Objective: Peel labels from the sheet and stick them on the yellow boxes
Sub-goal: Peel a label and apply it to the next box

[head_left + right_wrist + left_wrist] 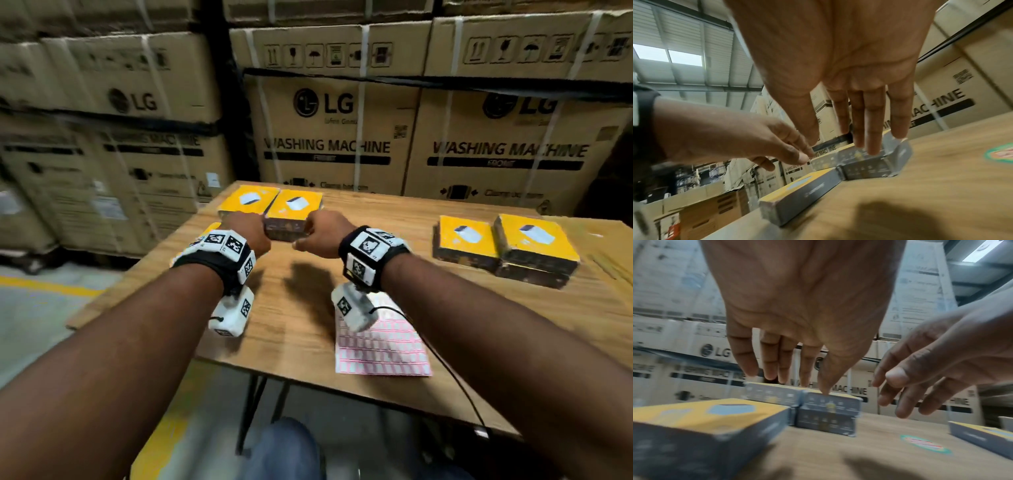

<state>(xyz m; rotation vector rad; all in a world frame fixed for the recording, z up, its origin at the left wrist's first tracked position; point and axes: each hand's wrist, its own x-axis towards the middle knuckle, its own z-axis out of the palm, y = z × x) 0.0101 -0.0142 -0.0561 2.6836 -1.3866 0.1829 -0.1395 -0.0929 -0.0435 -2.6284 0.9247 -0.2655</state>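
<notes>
Both hands reach for a yellow box at upper centre of the head view.

The left hand (247,230) and right hand (325,234) are spread open, nothing held, around the box (294,209); label sheet (382,342) lies lower centre. A grasp is judged next.

Stacked cartons (329,113), seemingly warehouse floor (41,308)

Five yellow boxes (294,205) — one label sheet (382,346) — one table (445,342) — two hands (248,229).
</notes>
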